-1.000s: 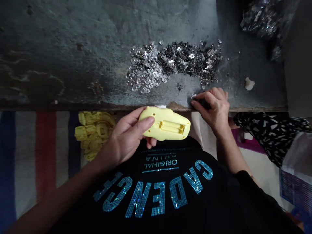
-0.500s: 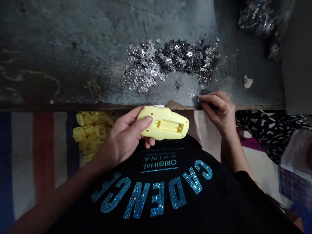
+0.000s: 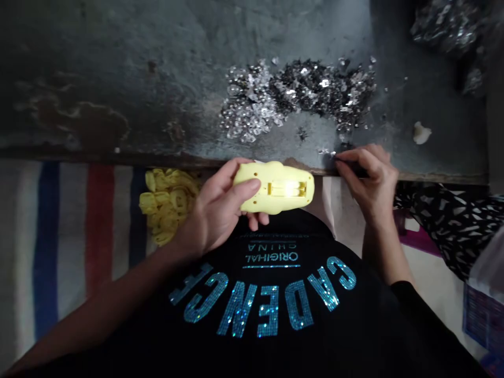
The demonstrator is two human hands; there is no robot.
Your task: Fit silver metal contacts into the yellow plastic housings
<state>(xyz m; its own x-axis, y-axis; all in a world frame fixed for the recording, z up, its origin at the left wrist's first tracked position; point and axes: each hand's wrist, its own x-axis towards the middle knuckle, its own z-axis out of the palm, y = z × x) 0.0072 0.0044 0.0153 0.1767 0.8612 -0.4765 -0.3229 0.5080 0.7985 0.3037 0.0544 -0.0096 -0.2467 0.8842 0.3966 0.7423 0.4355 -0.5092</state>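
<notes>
A yellow plastic casing (image 3: 281,203) with an open battery compartment facing up lies in my left hand (image 3: 220,210), the thumb on top and the fingers beneath. It is just in front of the table's edge. My right hand (image 3: 374,176) is at that edge with thumb and forefinger pinched together; whatever is between the fingertips is too small to make out. Beside those fingertips lie a few small metal pieces (image 3: 326,151). Beyond them, a pile of shiny silver metal contact pieces (image 3: 250,102) adjoins a pile of darker ones (image 3: 315,86).
The worn metal table (image 3: 177,47) spans the top of the view. A whitish lump (image 3: 421,133) and a clear bag of metal parts (image 3: 449,26) lie to the right. More yellow casings (image 3: 169,205) sit below the edge at left. Black-and-white patterned fabric (image 3: 444,210) is at right.
The camera view has shifted, so the scene sits further right. A bright glint now shows in the casing's battery compartment. Both hands keep nearly the same pose.
</notes>
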